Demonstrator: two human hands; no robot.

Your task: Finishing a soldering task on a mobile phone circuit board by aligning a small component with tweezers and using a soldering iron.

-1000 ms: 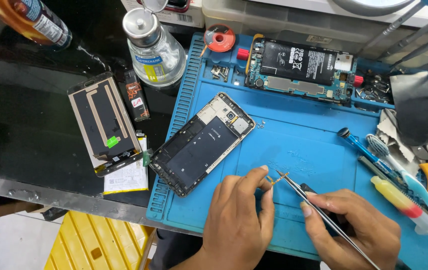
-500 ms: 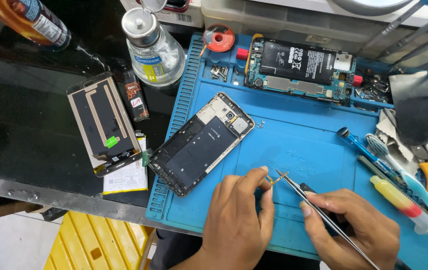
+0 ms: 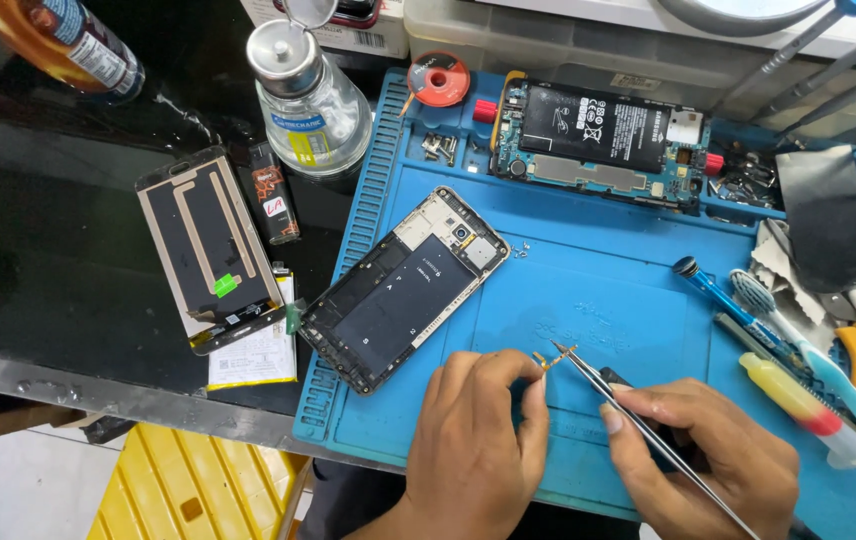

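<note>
left hand (image 3: 473, 450) pinched a tiny gold part (image 3: 540, 361) — right hand (image 3: 698, 455) closed on tweezers (image 3: 638, 425), tips touching it, at five o'clock of the phone frame (image 3: 403, 288); next move likely needed steady alignment.

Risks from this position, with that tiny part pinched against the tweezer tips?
1. The small gold part is held only by the left hand fingertips and the tweezers in the right hand; a slip may send it off the blue mat.
2. Loose screws lie near the circuit board; a dropped part could get lost among them.
</note>
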